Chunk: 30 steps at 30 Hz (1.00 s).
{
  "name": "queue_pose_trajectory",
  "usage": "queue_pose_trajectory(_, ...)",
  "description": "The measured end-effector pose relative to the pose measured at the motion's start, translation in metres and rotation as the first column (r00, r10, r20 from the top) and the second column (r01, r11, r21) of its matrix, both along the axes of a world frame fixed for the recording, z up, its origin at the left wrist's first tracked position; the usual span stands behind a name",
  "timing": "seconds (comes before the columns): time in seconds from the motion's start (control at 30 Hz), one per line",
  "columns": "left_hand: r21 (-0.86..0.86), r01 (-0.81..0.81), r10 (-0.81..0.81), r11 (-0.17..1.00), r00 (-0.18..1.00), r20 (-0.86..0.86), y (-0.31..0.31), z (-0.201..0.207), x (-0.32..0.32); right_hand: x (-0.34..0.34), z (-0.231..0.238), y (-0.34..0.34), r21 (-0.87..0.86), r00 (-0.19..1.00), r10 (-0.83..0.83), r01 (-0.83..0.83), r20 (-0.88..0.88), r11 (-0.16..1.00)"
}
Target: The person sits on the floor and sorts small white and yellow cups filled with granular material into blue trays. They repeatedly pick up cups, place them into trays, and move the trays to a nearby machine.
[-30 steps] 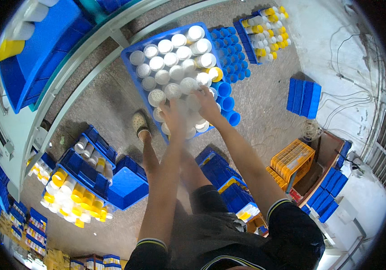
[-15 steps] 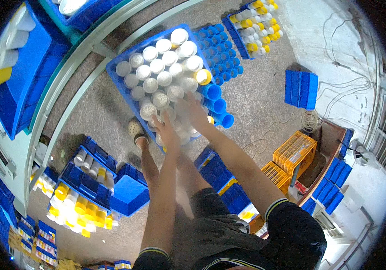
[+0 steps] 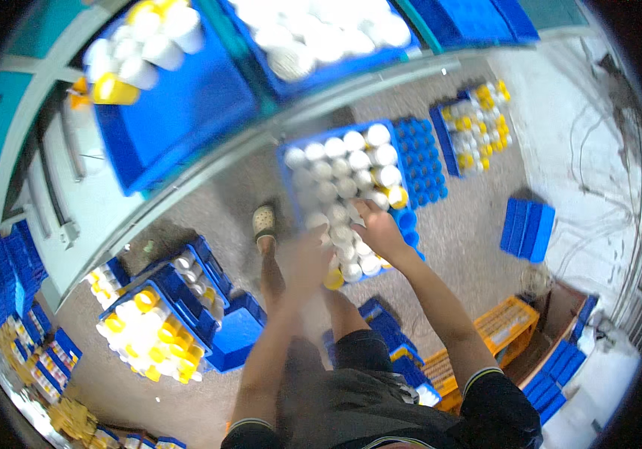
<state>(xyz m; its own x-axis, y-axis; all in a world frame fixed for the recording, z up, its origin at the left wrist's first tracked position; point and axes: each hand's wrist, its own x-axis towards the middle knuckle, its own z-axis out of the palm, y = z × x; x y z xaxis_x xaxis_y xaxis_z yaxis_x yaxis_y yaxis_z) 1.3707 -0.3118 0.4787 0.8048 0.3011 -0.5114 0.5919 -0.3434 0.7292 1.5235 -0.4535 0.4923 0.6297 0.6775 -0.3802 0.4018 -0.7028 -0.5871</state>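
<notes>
A blue crate (image 3: 288, 170) on the floor ahead is packed with upright white cylinders (image 3: 322, 170), with a few yellow ones at its right and near edges. What the cylinders are I cannot make out. My right hand (image 3: 382, 230) is over the near right part of the crate, thumb and fingers apart, with nothing visible held. My left hand (image 3: 313, 251) is by the crate's near left side, smeared by motion, so its fingers do not show clearly. Blue tubes (image 3: 406, 221) stand close beside the crate on the right.
A bench above carries blue trays (image 3: 179, 123) with white and yellow cylinders. More blue tubes (image 3: 420, 161) and a loaded crate (image 3: 448, 146) lie farther right. Stacked blue crates (image 3: 528, 230), yellow crates (image 3: 506, 325) and a filled crate (image 3: 155, 333) surround me. My shod foot (image 3: 264, 222) is left of the crate.
The view has shifted, showing more of the bench; the crate now appears lower and farther right. My left hand has moved off the cylinders toward the crate's near left side and blurred.
</notes>
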Motion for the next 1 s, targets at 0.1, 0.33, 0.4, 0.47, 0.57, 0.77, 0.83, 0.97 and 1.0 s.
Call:
queue_pose_trajectory(0.1, 0.228, -0.232, 0.144, 0.946, 0.927, 0.346, 0.136, 0.104, 0.031, 0.046, 0.090, 0.106, 0.538, 0.999, 0.030, -0.035, 0.017, 0.842)
queue_pose_trajectory(0.33, 0.785, -0.420, 0.158, 0.455, 0.906, 0.393, 0.434, 0.136, 0.185, 0.164, 0.130, 0.433, 0.580, 0.894, -0.012, -0.282, 0.449, 0.764)
queue_pose_trajectory(0.4, 0.820, -0.270, 0.187, 0.504, 0.961, 0.202, 0.476, 0.117, 0.207, 0.180, 0.117, 0.490, 0.411, 0.873, 0.070, -0.297, 0.482, 0.862)
queue_pose_trajectory(0.47, 0.728, -0.088, 0.162, 0.680, 0.986, -0.032, 0.508, 0.100, 0.216, 0.190, 0.104, 0.521, 0.169, 0.944, 0.165, -0.219, 0.285, 0.961)
queue_pose_trajectory(0.57, 0.695, -0.178, 0.187, 0.697, 0.980, 0.063, 0.520, 0.074, 0.217, 0.195, 0.089, 0.538, 0.103, 0.955, 0.169, -0.199, 0.244, 0.974)
queue_pose_trajectory(0.77, 0.852, -0.011, -0.034, 0.524, 0.999, 0.034, 0.527, 0.052, 0.216, 0.196, 0.060, 0.560, 0.044, 0.932, 0.186, -0.210, 0.312, 0.977)
queue_pose_trajectory(0.83, 0.805, -0.036, -0.065, 0.592, 0.994, 0.092, 0.526, 0.069, 0.202, 0.190, 0.065, 0.550, 0.079, 0.905, 0.243, -0.286, 0.349, 0.955)
queue_pose_trajectory(0.97, 0.670, -0.231, 0.036, 0.706, 0.956, 0.291, 0.479, 0.136, 0.160, 0.143, 0.125, 0.486, 0.546, 0.861, -0.143, -0.173, 0.487, 0.820)
queue_pose_trajectory(1.0, 0.624, -0.316, 0.083, 0.715, 0.924, 0.374, 0.456, 0.158, 0.149, 0.128, 0.147, 0.461, 0.522, 0.925, -0.079, -0.138, 0.371, 0.842)
